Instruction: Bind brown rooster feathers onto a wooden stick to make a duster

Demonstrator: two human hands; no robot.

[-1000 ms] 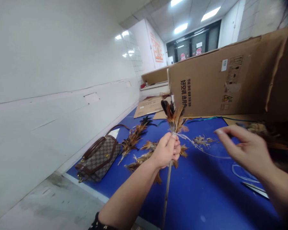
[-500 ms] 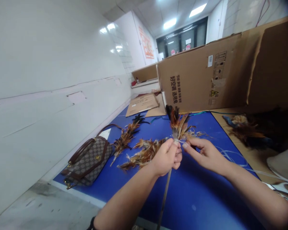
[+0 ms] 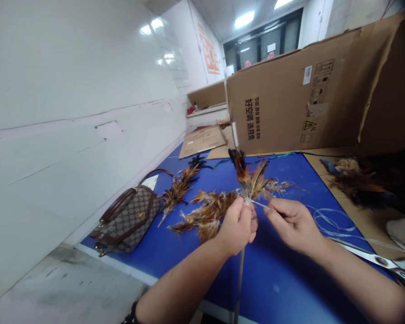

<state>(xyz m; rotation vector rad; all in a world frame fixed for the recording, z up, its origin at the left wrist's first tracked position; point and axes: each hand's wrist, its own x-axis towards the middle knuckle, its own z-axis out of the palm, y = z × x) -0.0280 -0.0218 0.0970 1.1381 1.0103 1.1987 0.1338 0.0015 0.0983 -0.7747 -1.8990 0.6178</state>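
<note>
Left hand grips stick just under feather bunch; right hand pinches clear strip, straight from bunch base. Loose feathers on blue table (patterned handbag farther left). Scissors beside right forearm.

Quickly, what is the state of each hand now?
Left hand: closed, holding the stick just below its feathers.
Right hand: closed, pinching the white strand.

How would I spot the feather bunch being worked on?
Find the big cardboard box behind the blue tabletop. Before its left end, the left hand grips a thin stick, with the feather bunch fanning above. Unlike feathers lying on the tabletop, this bunch is held up, joined by a pale strip to the right hand.
</note>
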